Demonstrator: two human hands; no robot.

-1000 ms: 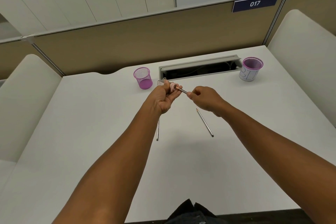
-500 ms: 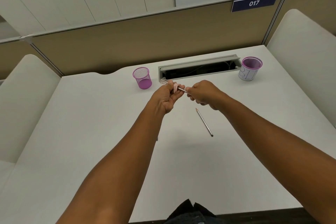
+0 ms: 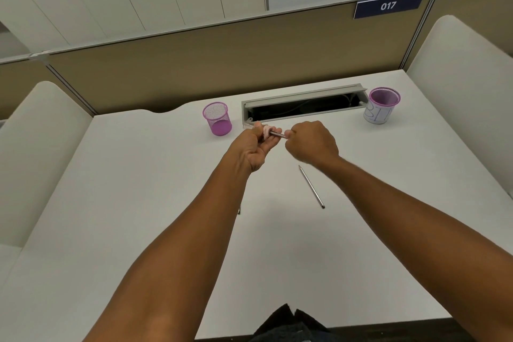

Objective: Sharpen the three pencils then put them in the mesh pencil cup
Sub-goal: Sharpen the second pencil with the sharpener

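Left hand [image 3: 256,147] grips sharpener [image 3: 266,131]; right hand [image 3: 312,144] pinches pencil [image 3: 277,134] bridging both hands.

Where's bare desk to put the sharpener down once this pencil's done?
Bare desk lies left of the left hand, below the mesh cup, and right of the loose pencil toward the labelled cup. It is crowded between the forearms, where pencils lie.
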